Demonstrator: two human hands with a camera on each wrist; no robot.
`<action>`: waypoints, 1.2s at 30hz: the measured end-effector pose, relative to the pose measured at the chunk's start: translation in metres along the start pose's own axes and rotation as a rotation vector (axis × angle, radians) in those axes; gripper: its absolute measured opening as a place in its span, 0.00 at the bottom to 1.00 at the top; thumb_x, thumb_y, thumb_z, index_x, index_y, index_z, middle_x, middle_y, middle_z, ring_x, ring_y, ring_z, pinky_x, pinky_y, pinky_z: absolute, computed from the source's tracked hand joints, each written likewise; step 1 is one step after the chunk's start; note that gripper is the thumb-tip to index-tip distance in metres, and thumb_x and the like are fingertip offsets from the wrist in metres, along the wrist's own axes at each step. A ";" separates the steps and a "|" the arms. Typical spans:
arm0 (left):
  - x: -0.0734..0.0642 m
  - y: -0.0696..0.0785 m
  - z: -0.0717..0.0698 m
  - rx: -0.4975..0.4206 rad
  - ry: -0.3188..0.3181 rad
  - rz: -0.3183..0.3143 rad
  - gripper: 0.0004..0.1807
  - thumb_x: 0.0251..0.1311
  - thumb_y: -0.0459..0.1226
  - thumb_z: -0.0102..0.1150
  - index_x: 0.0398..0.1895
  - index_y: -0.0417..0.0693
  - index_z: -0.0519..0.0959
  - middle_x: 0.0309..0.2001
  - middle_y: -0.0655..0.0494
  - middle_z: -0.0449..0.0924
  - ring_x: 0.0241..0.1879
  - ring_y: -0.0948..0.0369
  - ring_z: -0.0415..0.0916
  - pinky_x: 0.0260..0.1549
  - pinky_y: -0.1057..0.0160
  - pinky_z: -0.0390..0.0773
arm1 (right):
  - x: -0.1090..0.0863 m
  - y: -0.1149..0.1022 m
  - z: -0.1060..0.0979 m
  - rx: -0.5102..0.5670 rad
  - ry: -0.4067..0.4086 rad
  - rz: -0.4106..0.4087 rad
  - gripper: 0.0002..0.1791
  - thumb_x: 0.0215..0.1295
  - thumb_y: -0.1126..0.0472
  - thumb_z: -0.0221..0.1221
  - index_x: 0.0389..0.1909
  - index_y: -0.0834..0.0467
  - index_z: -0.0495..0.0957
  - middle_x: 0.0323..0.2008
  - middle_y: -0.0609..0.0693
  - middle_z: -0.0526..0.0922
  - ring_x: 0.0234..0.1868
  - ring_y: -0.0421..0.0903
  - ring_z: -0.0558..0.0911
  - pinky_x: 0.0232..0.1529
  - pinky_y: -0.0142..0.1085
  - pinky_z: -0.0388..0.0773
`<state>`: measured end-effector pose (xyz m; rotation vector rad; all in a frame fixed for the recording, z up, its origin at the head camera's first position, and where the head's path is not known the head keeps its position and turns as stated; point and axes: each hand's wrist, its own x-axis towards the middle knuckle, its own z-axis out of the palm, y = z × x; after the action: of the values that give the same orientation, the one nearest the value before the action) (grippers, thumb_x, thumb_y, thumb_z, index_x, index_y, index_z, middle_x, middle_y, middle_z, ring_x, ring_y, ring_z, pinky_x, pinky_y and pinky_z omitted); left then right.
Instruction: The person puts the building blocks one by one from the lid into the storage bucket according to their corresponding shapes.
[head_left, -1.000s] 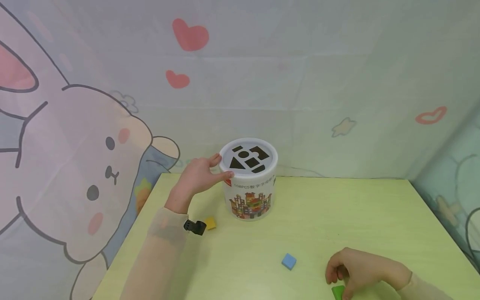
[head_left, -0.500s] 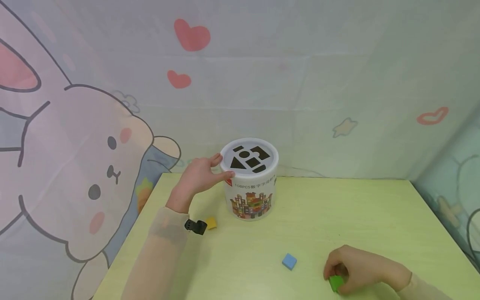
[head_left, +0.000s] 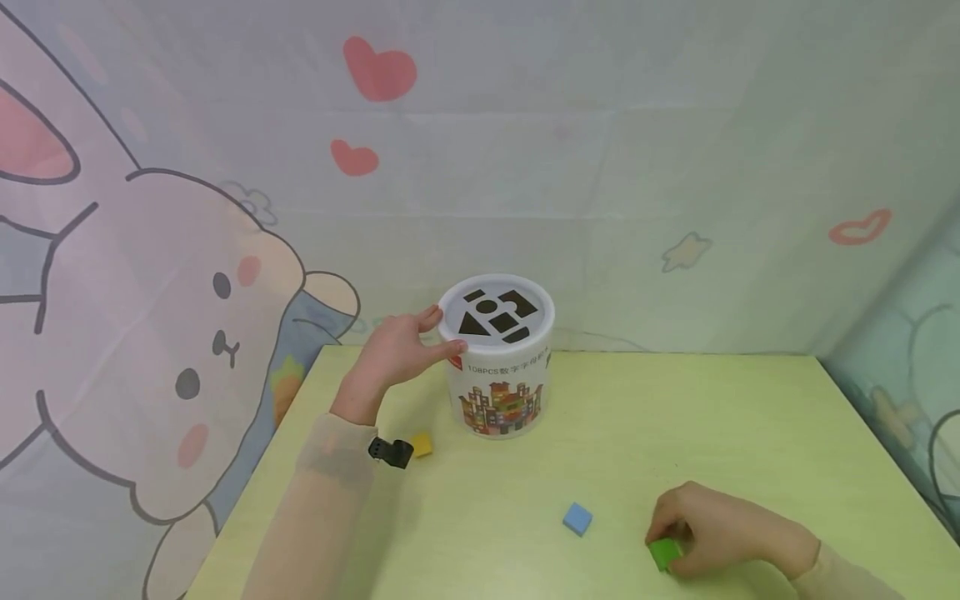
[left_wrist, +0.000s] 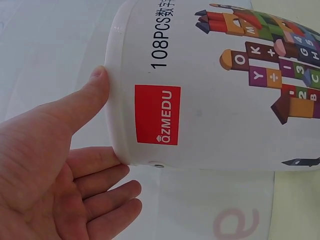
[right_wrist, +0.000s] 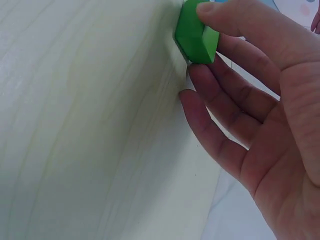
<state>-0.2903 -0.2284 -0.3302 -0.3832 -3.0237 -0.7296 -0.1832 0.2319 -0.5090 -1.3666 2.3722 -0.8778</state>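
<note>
A white lidded bucket (head_left: 498, 367) printed with coloured blocks stands at the back of the table. Dark shaped holes mark its lid (head_left: 497, 312). My left hand (head_left: 393, 354) rests its thumb and index finger against the lid's rim on the left; the left wrist view shows its other fingers extended, apart from the bucket. At the front right my right hand (head_left: 723, 529) pinches a green block (head_left: 663, 553) between thumb and fingers. In the right wrist view that block (right_wrist: 196, 37) is close to or on the tabletop; which, I cannot tell.
A blue block (head_left: 577, 519) lies on the table left of my right hand. A yellow block (head_left: 422, 445) sits near my left wrist strap (head_left: 391, 452). Behind the pale table (head_left: 712, 417) hangs a printed cloth (head_left: 600, 167). A dark cable (head_left: 937, 458) runs at the far right.
My right hand has closed its fingers on the green block and shifted it slightly away from me and to the left. My left hand and the bucket have stayed put.
</note>
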 end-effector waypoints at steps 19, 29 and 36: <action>0.001 -0.001 0.000 -0.011 0.001 -0.008 0.49 0.68 0.64 0.65 0.83 0.51 0.63 0.17 0.51 0.77 0.15 0.63 0.52 0.29 0.56 0.71 | 0.021 0.010 -0.010 0.067 0.066 0.131 0.11 0.64 0.60 0.76 0.46 0.48 0.89 0.37 0.34 0.84 0.36 0.32 0.80 0.34 0.32 0.83; 0.000 -0.001 0.004 -0.030 0.005 -0.007 0.49 0.67 0.64 0.67 0.83 0.50 0.63 0.20 0.51 0.78 0.15 0.63 0.52 0.28 0.57 0.70 | 0.041 0.001 -0.033 0.171 0.174 0.067 0.13 0.73 0.61 0.70 0.54 0.59 0.88 0.48 0.44 0.88 0.45 0.39 0.87 0.44 0.38 0.88; 0.000 -0.002 0.004 -0.042 0.015 -0.006 0.49 0.67 0.63 0.67 0.83 0.50 0.63 0.20 0.52 0.78 0.15 0.63 0.52 0.30 0.56 0.71 | 0.075 -0.019 -0.055 0.116 0.339 -0.051 0.15 0.71 0.65 0.71 0.57 0.54 0.87 0.48 0.44 0.89 0.43 0.40 0.87 0.45 0.37 0.87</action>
<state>-0.2903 -0.2285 -0.3344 -0.3684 -3.0007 -0.7937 -0.2363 0.1816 -0.4488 -1.3266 2.4853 -1.3340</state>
